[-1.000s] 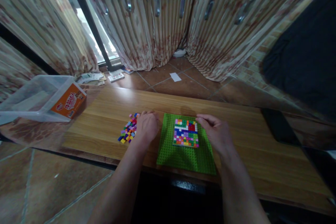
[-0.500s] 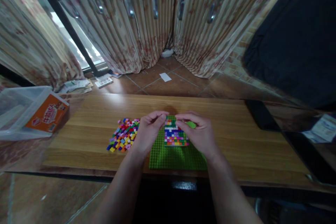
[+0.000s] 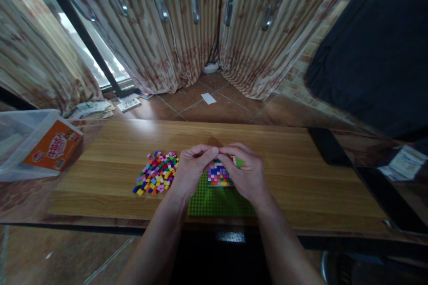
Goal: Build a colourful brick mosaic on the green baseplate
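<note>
My left hand and my right hand meet fingertip to fingertip above the far part of a green studded baseplate. Both are closed in a pinch. Whatever is between the fingertips is too small and covered to make out. Under the hands lies a block of small coloured bricks in rows, with white, purple, blue, orange and pink showing; its far part is hidden by my fingers. Left of my left hand spreads a loose pile of small coloured bricks on the wooden table.
The wooden table runs across the view. A clear plastic bin with an orange label stands at its left end. Two dark flat panels lie at the right. Beyond the table are patterned curtains and a tiled floor with papers.
My fingertips were slightly apart and have come together over the baseplate. My right hand has moved left and covers more of the coloured bricks. The view has shifted slightly.
</note>
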`<action>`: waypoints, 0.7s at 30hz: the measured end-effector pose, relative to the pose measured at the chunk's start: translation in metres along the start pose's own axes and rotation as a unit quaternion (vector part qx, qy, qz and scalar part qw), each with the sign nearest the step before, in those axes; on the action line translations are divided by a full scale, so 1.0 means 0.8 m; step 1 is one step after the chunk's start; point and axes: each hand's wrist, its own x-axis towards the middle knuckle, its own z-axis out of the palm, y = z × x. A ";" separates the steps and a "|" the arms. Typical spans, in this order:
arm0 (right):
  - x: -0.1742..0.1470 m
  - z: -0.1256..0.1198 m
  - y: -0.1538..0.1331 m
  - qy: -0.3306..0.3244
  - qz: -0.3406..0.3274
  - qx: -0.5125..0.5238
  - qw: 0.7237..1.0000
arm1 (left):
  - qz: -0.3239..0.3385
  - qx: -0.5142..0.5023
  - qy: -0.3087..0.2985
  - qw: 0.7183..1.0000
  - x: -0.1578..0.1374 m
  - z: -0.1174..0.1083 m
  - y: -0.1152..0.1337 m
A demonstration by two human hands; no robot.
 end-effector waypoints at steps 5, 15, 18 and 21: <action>0.003 -0.017 0.009 0.005 0.056 -0.035 0.998 | 0.051 0.110 -0.012 0.993 -0.001 -0.001 0.002; 0.003 -0.049 0.049 -0.066 0.161 -0.130 0.976 | 0.093 0.346 0.061 0.931 0.013 -0.021 -0.020; 0.002 -0.047 0.050 -0.087 0.147 -0.148 0.974 | 0.088 0.353 0.040 0.930 0.011 -0.017 -0.019; 0.002 -0.046 0.050 -0.102 0.133 -0.154 0.974 | 0.085 0.366 0.022 0.927 0.010 -0.014 -0.017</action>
